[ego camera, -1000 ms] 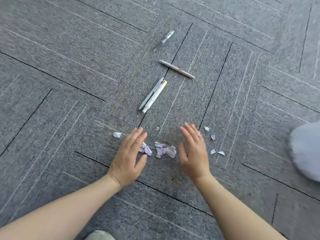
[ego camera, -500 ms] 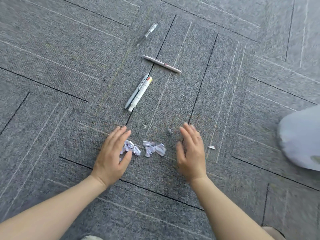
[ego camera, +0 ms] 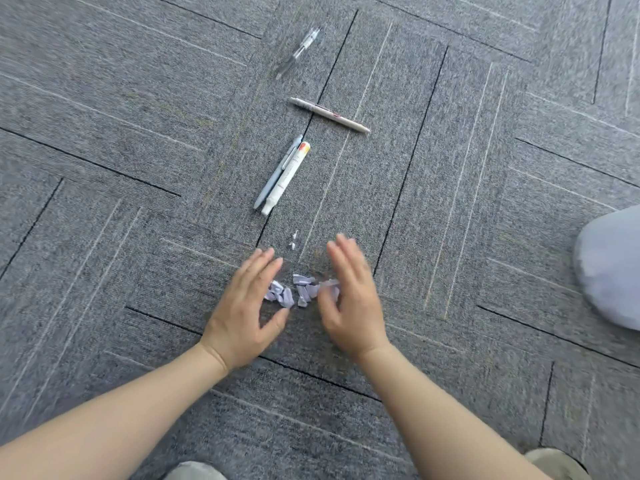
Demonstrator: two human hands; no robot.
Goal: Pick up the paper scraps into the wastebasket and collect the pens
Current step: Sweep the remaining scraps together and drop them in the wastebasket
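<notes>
A small heap of pale lilac paper scraps [ego camera: 300,293] lies on the grey carpet between my two hands. My left hand [ego camera: 246,306] rests flat at the heap's left side, fingers straight. My right hand [ego camera: 349,299], blurred, lies at its right side with fingers straight, touching the rightmost scraps. Two tiny scraps [ego camera: 293,240] sit just beyond the heap. Farther off lie several pens: a blue-grey pen [ego camera: 278,171] beside a white pen [ego camera: 286,178], a pinkish pen [ego camera: 329,114] lying crosswise, and a clear pen [ego camera: 298,51] farthest away.
A pale grey rounded object [ego camera: 611,268] sits at the right edge, possibly the wastebasket. Shoe tips show at the bottom edge [ego camera: 194,472] and at the lower right [ego camera: 557,464]. Grey carpet tiles [ego camera: 138,133] surround everything.
Both hands have swept inward, pushing the scattered scraps together into one tighter heap. The loose scraps that lay right of my right hand are no longer there.
</notes>
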